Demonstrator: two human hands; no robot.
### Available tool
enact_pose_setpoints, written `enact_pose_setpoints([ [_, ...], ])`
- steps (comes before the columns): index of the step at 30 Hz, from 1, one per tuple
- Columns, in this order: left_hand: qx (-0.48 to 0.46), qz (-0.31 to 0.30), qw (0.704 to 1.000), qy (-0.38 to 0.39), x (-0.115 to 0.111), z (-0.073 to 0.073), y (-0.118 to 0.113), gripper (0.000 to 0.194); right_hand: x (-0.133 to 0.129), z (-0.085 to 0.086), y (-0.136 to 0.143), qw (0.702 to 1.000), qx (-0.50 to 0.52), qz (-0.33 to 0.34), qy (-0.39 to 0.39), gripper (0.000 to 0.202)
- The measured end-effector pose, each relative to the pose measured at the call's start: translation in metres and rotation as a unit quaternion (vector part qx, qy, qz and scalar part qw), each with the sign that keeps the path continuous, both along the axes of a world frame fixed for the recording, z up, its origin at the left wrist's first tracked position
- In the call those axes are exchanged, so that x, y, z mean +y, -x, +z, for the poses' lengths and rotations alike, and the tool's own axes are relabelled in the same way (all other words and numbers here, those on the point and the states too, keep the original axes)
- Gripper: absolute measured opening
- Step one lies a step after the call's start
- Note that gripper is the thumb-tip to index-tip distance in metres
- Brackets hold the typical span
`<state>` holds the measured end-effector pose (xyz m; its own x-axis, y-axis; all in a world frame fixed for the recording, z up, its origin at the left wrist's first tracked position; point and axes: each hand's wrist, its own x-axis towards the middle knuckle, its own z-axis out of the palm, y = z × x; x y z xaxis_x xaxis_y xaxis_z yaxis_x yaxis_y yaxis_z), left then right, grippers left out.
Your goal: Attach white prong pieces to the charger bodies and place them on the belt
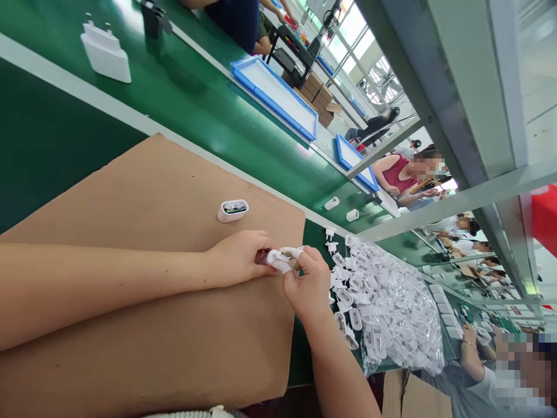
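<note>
Over the cardboard sheet, my left hand (241,255) pinches a small white charger part (273,256) between thumb and fingers. My right hand (308,281), with white finger cots on its thumb and forefinger, closes on the same part from the right. Its far end and fine details are hidden by the fingers. Just beyond my left hand, an oval white charger housing (232,211) stands on the cardboard with its open top up, and a circuit board shows inside. To the right of my right hand lie several loose white plug covers (343,296).
Beneath my arms is a brown cardboard sheet (174,342). A clear plastic bag (400,313) of white parts lies at the right. Along the green belt (195,110) stand a white charger (105,52) and smaller ones farther on. Blue-rimmed trays (278,98) and other people are beyond; a metal frame (435,87) crosses overhead.
</note>
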<state>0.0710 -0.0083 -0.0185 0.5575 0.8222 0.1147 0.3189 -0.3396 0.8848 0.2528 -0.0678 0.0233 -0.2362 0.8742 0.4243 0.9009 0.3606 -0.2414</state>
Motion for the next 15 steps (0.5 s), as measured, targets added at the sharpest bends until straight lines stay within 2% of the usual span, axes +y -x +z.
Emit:
enact_pose_setpoints([
  [3,0.011,0.002,1.000,-0.017,-0.002,-0.002,-0.002,0.033,0.001,-0.007,-0.003,0.994,0.089,-0.015,0.060,0.024],
  [5,0.018,-0.011,0.999,-0.032,-0.003,-0.002,-0.003,0.034,0.007,-0.009,-0.010,0.978,0.172,-0.016,0.115,0.029],
  [7,0.039,-0.020,0.998,-0.047,-0.002,0.004,-0.003,0.036,0.017,-0.009,-0.021,0.960,0.242,-0.030,0.141,0.037],
  [8,0.053,-0.019,0.997,-0.056,-0.001,0.009,-0.003,0.035,0.022,-0.007,-0.029,0.959,0.246,-0.053,0.134,0.040],
  [9,0.066,-0.015,0.995,-0.069,0.003,0.016,-0.003,0.035,0.026,-0.006,-0.036,0.964,0.221,-0.089,0.119,0.042],
  [11,0.084,0.002,0.991,-0.105,0.017,0.034,-0.004,0.035,0.035,-0.002,-0.051,0.969,0.099,-0.194,0.113,0.043],
  [13,0.114,0.016,0.985,-0.126,0.042,0.054,-0.008,0.036,0.040,0.001,-0.062,0.944,-0.033,-0.285,0.164,0.041],
  [15,0.181,0.045,0.974,-0.127,0.074,0.069,-0.014,0.036,0.042,0.003,-0.069,0.919,-0.088,-0.319,0.216,0.038],
])
